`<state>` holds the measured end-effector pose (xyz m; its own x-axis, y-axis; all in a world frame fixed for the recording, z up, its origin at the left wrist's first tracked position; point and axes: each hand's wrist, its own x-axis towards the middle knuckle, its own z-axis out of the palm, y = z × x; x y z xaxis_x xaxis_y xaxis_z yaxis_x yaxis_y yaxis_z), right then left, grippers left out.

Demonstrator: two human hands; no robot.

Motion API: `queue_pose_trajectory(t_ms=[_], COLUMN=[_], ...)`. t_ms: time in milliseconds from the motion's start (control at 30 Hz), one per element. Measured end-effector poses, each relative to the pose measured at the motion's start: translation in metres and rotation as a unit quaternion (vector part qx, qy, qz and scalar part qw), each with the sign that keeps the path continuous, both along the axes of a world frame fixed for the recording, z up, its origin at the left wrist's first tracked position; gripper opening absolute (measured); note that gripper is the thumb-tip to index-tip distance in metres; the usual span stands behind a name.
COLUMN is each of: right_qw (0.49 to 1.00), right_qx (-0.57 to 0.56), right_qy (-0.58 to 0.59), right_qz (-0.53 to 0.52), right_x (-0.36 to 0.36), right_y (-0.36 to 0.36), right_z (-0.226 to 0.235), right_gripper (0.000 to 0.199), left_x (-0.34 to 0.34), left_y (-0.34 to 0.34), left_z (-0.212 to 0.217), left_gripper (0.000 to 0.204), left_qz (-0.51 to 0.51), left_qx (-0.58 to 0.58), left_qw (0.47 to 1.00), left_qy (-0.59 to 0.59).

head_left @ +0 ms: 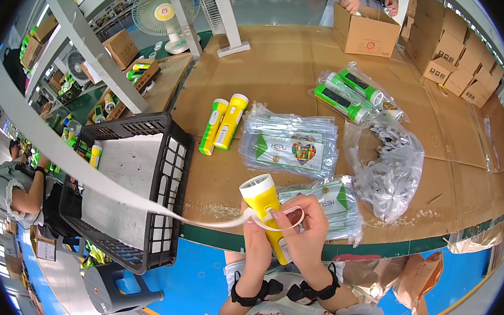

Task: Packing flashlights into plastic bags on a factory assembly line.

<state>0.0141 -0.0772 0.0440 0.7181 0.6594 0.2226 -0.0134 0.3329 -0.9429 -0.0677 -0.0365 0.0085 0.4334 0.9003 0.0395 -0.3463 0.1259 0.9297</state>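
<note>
A yellow flashlight (263, 203) with a white head is held tilted above the table's near edge, its lens end up and away from me. My left hand (255, 241) is closed around its left side. My right hand (308, 230) pinches a thin pale loop (302, 213) against the flashlight's side. A long white strip (142, 200) runs from the upper left to my fingers; I cannot tell whether it joins the loop. Beyond my hands lie clear printed pouches (288, 151) in a stack, with more pouches (340, 206) beside my right hand.
Two flashlights (231, 122) lie left of the pouches. A black crate (170, 186) stands at the left edge. To the right are a clear bag of small plastic pieces (387, 168) and bagged green flashlights (342, 103). Another person's hands are at a carton (365, 36) across the table.
</note>
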Motion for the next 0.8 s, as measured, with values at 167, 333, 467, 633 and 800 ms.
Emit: queue_pose_trajectory(t_ms=[167, 333, 467, 633, 800], right_qw=[0.993, 0.995, 0.999, 0.996, 0.999], right_qx=[-0.076, -0.069, 0.03, 0.059, -0.015], right_qy=[-0.093, -0.069, 0.021, 0.07, 0.006], right_qz=[-0.005, -0.009, 0.007, -0.006, -0.028], right_x=[0.0, 0.006, 0.007, 0.007, 0.001], right_y=[0.001, 0.005, 0.007, 0.008, 0.011], right_z=[0.005, -0.008, -0.007, -0.007, -0.009], right_gripper=[0.022, 0.021, 0.019, 0.018, 0.019], left_x=[0.003, 0.007, 0.007, 0.009, 0.011], left_y=[0.004, 0.005, 0.002, 0.006, 0.005], left_z=[0.005, 0.01, 0.011, 0.001, -0.002], left_gripper=[0.048, 0.049, 0.047, 0.056, 0.069], left_qz=[-0.003, -0.021, 0.019, 0.023, 0.038], left_qx=[0.001, 0.023, 0.081, 0.012, 0.104], left_qw=[0.999, 0.999, 0.994, 1.0, 0.993], left_qy=[0.043, 0.039, 0.073, 0.009, 0.046])
